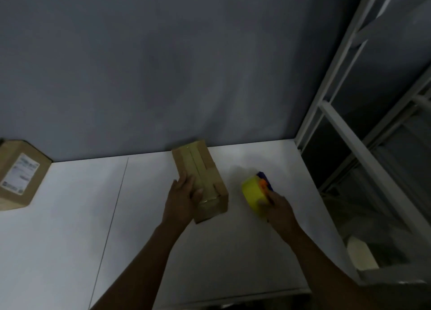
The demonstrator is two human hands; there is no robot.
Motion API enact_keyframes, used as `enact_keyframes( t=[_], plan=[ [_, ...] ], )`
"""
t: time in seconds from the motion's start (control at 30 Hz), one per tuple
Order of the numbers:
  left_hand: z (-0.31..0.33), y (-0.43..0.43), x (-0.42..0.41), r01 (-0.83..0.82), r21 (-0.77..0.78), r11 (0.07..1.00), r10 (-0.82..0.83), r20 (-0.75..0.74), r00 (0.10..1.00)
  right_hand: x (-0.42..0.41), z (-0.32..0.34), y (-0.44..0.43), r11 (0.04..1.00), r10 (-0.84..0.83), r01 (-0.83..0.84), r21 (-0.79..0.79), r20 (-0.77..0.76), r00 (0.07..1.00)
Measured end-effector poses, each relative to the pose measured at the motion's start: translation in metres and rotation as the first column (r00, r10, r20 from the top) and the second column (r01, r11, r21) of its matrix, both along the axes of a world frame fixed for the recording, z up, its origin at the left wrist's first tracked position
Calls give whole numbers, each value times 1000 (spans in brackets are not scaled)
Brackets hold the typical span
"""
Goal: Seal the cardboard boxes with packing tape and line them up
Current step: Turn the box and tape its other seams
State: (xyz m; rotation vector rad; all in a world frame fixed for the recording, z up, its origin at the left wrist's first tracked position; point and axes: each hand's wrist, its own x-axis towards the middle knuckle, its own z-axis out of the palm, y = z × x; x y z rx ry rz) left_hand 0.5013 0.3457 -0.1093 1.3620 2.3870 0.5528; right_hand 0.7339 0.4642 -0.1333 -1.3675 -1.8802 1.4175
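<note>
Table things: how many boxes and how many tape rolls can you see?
Cardboard boxes: 2, the middle box and the labelled box
Tape rolls: 1, the yellow tape roll
Total: 3

A white table (pixel 70 216) is shown, crossed by a thin dark seam (pixel 112 216) and backed by a plain grey-blue wall (pixel 163 65). At the right, a white metal frame (pixel 326 107) is seen, with a pale object (pixel 361 253) low behind it.
</note>
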Motion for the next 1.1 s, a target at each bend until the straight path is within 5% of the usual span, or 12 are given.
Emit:
enact_keyframes(
  t=[0.13, 0.27, 0.33, 0.4, 0.43, 0.5, 0.7, 0.9, 1.1],
  plan=[
    [13, 3, 17, -65, 196, 978, 59, 36, 998, -4, 62, 8, 915, -374, 237, -327, -468, 801],
    [45, 10, 38, -213, 286, 934, 116, 322, 940, -6, 102, 7, 934, -338, 169, -314, -631, 698],
    [58, 14, 43, -345, 234, 909, 119, 647, 753, -8, 115, 4, 936, -303, 84, -342, -662, 685],
    [67, 15, 45, -464, 186, 866, 48, 893, 448, -12, 125, 2, 929, -283, 25, -370, -664, 692],
    [71, 15, 43, -502, 162, 849, 16, 943, 331, -14, 128, -1, 925, -280, 11, -379, -663, 694],
    [79, 13, 38, -547, 133, 827, 6, 969, 245, -18, 127, -4, 922, -269, -4, -388, -647, 713],
    [86, 10, 26, -634, 96, 767, 91, 962, 256, -30, 125, -5, 934, -242, 17, -356, -600, 762],
    [88, 12, 23, -663, 197, 722, 250, 819, 517, -34, 125, 1, 955, -164, -17, -297, -572, 804],
    [94, 13, 18, -651, 128, 748, 257, 849, 462, -31, 124, 9, 967, -118, -35, -252, -568, 815]
  ],
)
